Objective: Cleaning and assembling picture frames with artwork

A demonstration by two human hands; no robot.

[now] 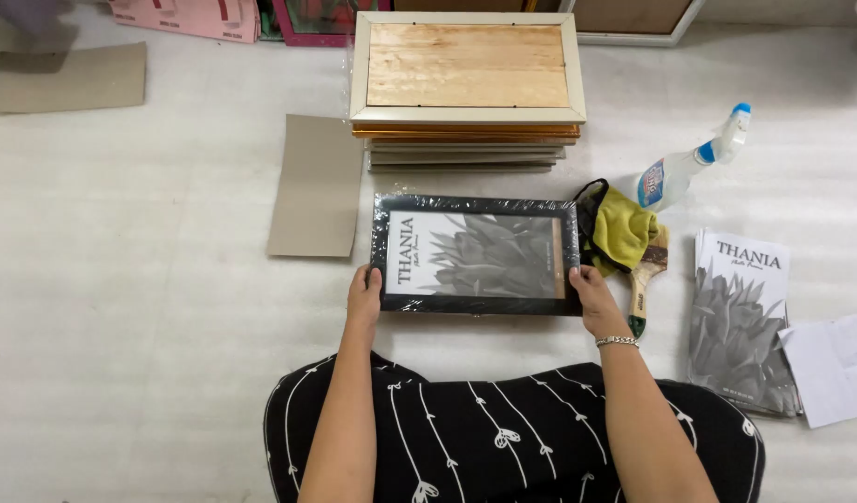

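You've got the black frame [476,254] flat on the floor [149,307], right in front of your knees, film-wrapped, grey leaf print facing up. Left hand [364,296] grips its near-left corner, right hand [595,298] the near-right corner, fingers curled over the edge, thumbs on top. Good, even hold. Keep both sides level so the wrap doesn't drag or crease, I'd say, and keep your thumbs off the glass. Far of it sits the stack of frames [467,88], wooden back uppermost. To the right, just beside the frame, a yellow cloth [620,229] and a brush [645,279], a spray bottle [691,170] beyond. Prints [741,321] lie further right, card [317,186] to the left.
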